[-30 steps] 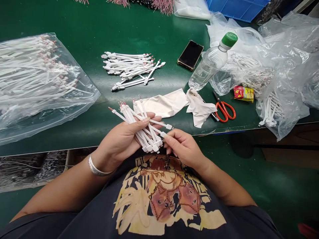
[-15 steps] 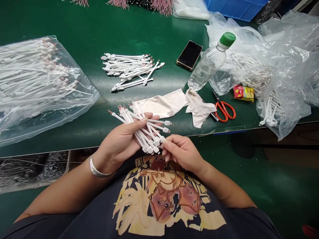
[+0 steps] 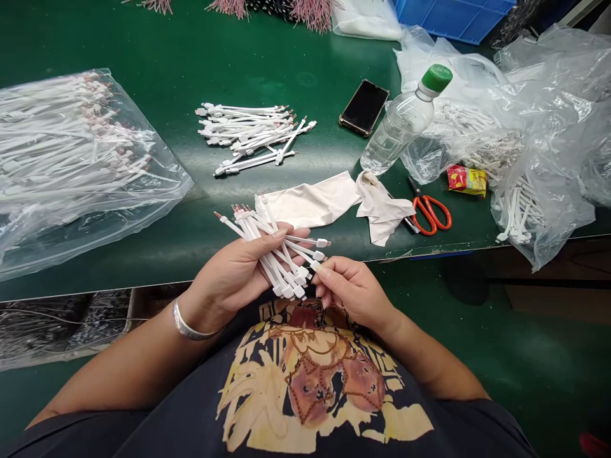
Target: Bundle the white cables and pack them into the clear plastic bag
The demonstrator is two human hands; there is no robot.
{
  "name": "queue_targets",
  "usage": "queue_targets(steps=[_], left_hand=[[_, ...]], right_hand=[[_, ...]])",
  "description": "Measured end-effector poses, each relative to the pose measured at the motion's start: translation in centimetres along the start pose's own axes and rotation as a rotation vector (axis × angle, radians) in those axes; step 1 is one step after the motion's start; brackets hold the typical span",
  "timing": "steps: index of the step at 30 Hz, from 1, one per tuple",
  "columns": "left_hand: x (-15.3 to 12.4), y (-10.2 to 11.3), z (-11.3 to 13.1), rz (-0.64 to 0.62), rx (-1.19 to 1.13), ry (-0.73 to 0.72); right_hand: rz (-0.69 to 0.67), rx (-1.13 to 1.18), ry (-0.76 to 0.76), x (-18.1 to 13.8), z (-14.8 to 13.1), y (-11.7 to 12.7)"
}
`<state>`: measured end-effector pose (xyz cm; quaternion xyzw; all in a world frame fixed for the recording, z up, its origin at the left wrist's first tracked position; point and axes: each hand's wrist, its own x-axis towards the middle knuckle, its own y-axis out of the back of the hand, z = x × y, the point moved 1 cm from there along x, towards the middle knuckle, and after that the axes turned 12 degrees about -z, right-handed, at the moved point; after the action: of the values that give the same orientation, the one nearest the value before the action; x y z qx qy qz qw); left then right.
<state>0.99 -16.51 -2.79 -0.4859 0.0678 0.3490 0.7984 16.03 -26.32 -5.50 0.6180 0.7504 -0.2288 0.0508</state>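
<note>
A fanned bunch of short white cables [image 3: 275, 262] lies across my left hand [image 3: 238, 270], with the thumb pressed over it. Each cable has bare reddish wire ends on the far side and a white connector plug on the near side. My right hand [image 3: 351, 289] pinches one cable's connector [image 3: 316, 265] between thumb and forefinger at the bunch's right edge. Beyond my hands, a loose pile of similar cables [image 3: 252, 130] rests on the green table. A cream cloth [image 3: 312, 200] lies just past my fingers.
A clear bag of white cables [image 3: 57, 152] covers the table's left. To the right are a phone [image 3: 364, 107], a water bottle [image 3: 398, 130], orange-handled scissors [image 3: 432, 214], a red-yellow packet [image 3: 466, 180] and plastic bags with cables [image 3: 522, 207]. A blue crate [image 3: 453, 19] stands behind.
Both hands and the bunch have shifted very slightly to the right. My right hand keeps its pinch on the connector; the things on the table lie as before.
</note>
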Motion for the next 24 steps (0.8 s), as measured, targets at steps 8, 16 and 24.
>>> queue_targets(steps=[8,16,24], left_hand=[[-0.15,-0.05,-0.17,0.037,-0.029,-0.024],[-0.06,-0.11,-0.13,0.032,0.02,-0.001],[0.16,0.19,-0.19,-0.009,0.023,-0.02]], right_hand=[[0.014,-0.054,0.001,0.06,-0.19,-0.12],[0.051,-0.033,-0.023,0.49,-0.21,-0.48],[0.081,0.075,0.011,0.82,0.09,-0.46]])
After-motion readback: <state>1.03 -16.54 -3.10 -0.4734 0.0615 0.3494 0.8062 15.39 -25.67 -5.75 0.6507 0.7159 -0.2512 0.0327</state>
